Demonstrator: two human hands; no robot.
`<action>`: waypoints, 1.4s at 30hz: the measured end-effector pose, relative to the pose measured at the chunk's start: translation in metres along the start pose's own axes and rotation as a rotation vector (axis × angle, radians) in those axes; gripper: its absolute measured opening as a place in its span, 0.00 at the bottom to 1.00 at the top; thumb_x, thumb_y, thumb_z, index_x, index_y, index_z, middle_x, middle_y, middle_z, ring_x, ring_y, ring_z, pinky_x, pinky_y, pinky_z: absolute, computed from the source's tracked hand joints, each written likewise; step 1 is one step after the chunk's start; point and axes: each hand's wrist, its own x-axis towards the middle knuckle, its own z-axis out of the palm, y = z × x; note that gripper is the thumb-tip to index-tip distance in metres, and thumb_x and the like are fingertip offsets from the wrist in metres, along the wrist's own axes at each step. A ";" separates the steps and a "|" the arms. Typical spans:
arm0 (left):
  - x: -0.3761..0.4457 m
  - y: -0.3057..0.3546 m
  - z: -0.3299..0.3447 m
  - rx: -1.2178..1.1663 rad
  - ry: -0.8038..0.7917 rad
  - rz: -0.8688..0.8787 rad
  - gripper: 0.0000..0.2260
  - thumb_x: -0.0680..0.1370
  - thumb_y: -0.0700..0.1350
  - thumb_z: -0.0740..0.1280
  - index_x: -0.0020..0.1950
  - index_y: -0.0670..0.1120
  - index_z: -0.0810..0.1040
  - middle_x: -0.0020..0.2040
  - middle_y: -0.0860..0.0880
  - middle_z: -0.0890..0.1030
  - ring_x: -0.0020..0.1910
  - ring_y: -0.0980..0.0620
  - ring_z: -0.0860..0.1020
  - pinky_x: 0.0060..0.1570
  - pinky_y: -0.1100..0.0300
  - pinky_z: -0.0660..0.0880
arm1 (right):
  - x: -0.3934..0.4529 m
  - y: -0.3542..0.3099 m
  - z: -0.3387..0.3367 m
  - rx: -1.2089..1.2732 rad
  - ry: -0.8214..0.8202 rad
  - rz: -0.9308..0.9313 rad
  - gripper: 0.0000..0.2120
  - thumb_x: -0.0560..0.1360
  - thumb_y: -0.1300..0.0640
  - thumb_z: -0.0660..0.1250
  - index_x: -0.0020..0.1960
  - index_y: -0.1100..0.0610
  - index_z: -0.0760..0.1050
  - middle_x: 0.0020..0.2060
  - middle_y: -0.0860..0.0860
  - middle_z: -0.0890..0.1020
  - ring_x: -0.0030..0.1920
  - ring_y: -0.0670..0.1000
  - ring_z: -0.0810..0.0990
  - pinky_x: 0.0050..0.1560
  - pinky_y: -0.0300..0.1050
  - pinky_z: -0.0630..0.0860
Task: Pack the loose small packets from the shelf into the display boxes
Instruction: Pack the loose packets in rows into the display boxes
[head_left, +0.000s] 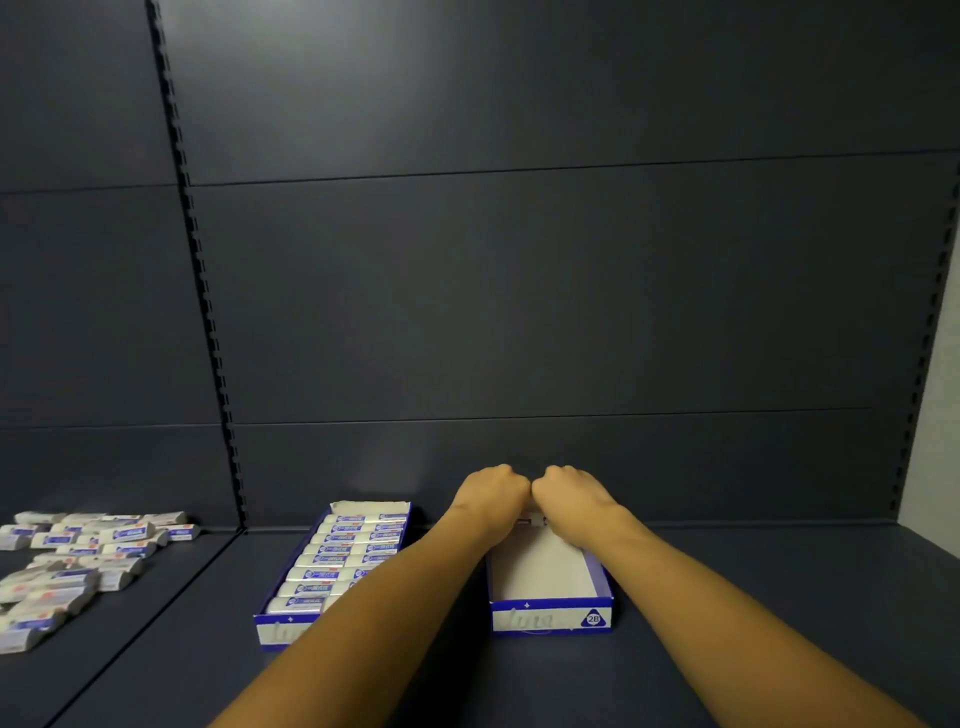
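Note:
Two blue-and-white display boxes stand on the dark shelf. The left display box (270, 631) holds a full row of several white-and-blue packets (343, 548). The right display box (550, 616) shows a bare white floor. My left hand (491, 493) and my right hand (569, 493) meet, knuckles together, over the far end of the right box. A small packet (532, 519) peeks out beneath them; both hands seem closed on it, fingers hidden. A heap of loose packets (78, 566) lies on the shelf at the far left.
The dark back panel rises right behind the boxes. A slotted upright (208, 312) separates the left shelf bay from this one. A seam runs along the shelf floor between the loose packets and the left box.

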 end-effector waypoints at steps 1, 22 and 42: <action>0.000 0.000 -0.002 -0.013 -0.007 -0.008 0.09 0.79 0.36 0.64 0.56 0.42 0.81 0.53 0.42 0.80 0.50 0.41 0.80 0.46 0.51 0.75 | -0.002 0.002 -0.001 0.030 0.004 0.008 0.13 0.79 0.65 0.64 0.64 0.61 0.75 0.59 0.59 0.76 0.57 0.60 0.78 0.49 0.50 0.73; -0.108 -0.106 -0.071 -0.066 0.057 -0.292 0.09 0.80 0.46 0.66 0.55 0.45 0.83 0.50 0.44 0.83 0.46 0.45 0.81 0.47 0.51 0.81 | 0.002 -0.047 -0.072 0.363 0.075 -0.119 0.14 0.72 0.56 0.69 0.57 0.51 0.82 0.56 0.52 0.79 0.53 0.57 0.82 0.53 0.50 0.80; -0.347 -0.239 -0.105 0.063 -0.067 -0.539 0.13 0.80 0.52 0.65 0.60 0.48 0.81 0.60 0.44 0.80 0.57 0.41 0.79 0.54 0.49 0.78 | -0.055 -0.268 -0.126 0.300 0.046 -0.148 0.13 0.73 0.62 0.66 0.56 0.58 0.78 0.50 0.55 0.79 0.44 0.56 0.79 0.39 0.46 0.76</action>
